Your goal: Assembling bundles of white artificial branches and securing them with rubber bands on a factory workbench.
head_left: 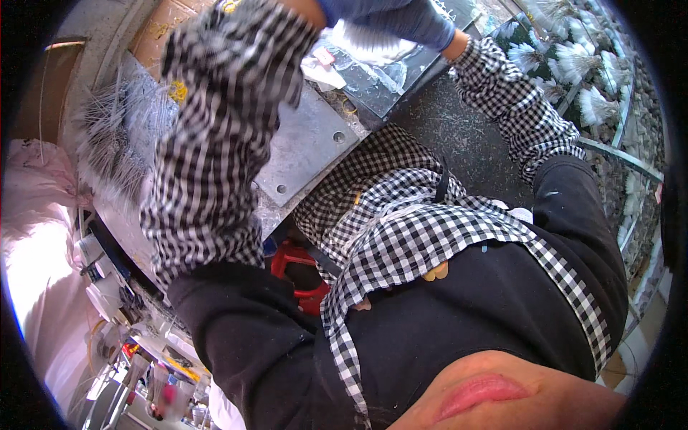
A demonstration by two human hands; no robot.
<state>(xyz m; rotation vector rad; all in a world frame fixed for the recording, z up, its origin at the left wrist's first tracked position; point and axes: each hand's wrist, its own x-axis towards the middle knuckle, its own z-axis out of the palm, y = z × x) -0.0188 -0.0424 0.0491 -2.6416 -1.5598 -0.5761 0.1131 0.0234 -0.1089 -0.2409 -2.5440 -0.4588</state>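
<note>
My left hand [345,8] and right hand [423,26], both in blue-grey gloves, are together at the upper edge of the view, the right overlapping the left as seen from above. The fingertips are partly cut off or hidden, so I cannot tell how far either grip is open, nor whether either has hold of anything. The white bristle bundle [369,46] lies directly below my gloves in the view, its upper part covered by them and its fibres fanned toward me; contact cannot be confirmed. Beneath it is a dark board [390,87], strewn with pale scraps. Nearer my body, and to the left of that board, is a grey metal plate [304,147] with two round holes visible along its near edge. Beyond my left sleeve, loose translucent bristles [107,140] spread over the bench; a yellow band [177,90] shows beside the sleeve. White tufts [577,64] stand racked on my right
</note>
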